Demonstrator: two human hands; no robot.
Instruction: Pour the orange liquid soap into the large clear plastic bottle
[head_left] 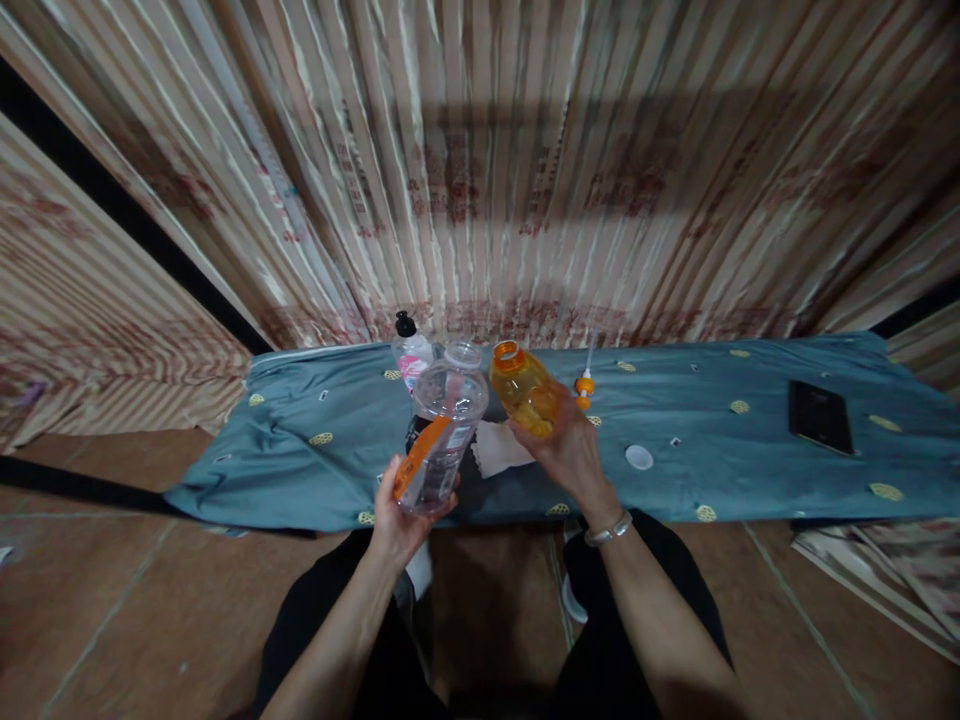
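Note:
My left hand (409, 515) grips a large clear plastic bottle (450, 400) near its base; it has an orange label and an uncapped mouth. In my right hand (570, 455) is a smaller amber bottle (517, 385), also uncapped, tilted with its mouth leaning toward the clear one. The two mouths are close but apart. Behind the clear bottle stands a bottle with a black cap (411, 352) and a pink and white label. An orange pump top (584, 385) lies right of the amber bottle. A white round cap (639, 457) rests nearer my right wrist.
A pale cloth (499, 450) lies on the blue-green bench cover (720, 450) below the bottles. Toward the right end is a dark flat phone or tablet (820, 415). Striped curtains (510, 180) hang behind the bench, and dark frame bars (142, 220) run at the left.

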